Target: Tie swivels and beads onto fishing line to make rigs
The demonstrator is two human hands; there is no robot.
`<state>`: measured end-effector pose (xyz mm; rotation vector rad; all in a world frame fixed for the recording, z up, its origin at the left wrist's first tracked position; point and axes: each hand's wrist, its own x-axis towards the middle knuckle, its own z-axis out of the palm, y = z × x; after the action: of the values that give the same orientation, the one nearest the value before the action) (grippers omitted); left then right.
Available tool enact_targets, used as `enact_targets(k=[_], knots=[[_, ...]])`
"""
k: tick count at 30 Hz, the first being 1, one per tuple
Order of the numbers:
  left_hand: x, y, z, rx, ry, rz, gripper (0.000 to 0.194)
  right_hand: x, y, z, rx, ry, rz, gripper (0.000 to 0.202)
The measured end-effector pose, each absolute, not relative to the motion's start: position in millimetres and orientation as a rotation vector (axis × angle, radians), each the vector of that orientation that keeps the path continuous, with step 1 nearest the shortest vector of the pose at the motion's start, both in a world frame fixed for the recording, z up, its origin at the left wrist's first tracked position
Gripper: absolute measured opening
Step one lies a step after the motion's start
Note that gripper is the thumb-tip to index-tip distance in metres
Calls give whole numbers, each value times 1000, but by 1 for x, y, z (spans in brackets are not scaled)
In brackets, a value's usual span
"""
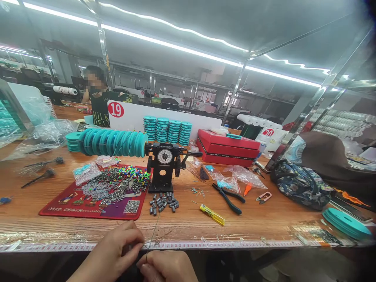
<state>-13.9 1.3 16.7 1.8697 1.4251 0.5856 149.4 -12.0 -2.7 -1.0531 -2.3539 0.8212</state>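
At the front edge of the table, my left hand [117, 248] is closed in a pinch; whatever its fingertips hold is hidden. Just right of it, my right hand [167, 266] has its thumb and fingers pressed together on a thin fishing line [154, 232]. The line runs up from this hand toward a group of small grey cylindrical sinkers [164, 203]. Behind the sinkers stands a black hand-cranked winder [162, 172] with a round dial. A row of teal line spools [114, 143] sits on its shaft, to the left.
A red mat [55, 210] bears metal fittings and coloured beads. Rightward lie pliers [229, 197], a yellow tube [212, 214], thread snips [263, 197] and an orange marker [247, 189]. Farther back are stacked teal spools [167, 131] and a red box [227, 148]. A person [96, 84] sits beyond the divider.
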Motion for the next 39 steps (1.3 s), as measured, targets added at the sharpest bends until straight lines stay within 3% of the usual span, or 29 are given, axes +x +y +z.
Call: enact_targets(k=[5, 9, 14, 19, 31, 39], knots=[[-11, -2, 20, 2077, 1351, 525, 23, 146, -19, -7, -1078, -2161, 1229, 18], [-11, 4, 21, 1865, 1271, 556, 17, 148, -17, -5, -1148, -2191, 1279, 20], [-9, 9, 17, 1455, 1161, 523, 27, 148, -16, -9, -1120, -2316, 1143, 23], [-8, 9, 12, 1347, 1174, 508, 28, 144, -18, -9, -1279, -2423, 896, 14], [0, 7, 8, 1246, 1234, 464, 38, 139, -18, -27, -1311, -2501, 560, 19], [-2, 4, 9, 1380, 1281, 513, 25, 160, -23, -9, -1331, -2349, 512, 9]])
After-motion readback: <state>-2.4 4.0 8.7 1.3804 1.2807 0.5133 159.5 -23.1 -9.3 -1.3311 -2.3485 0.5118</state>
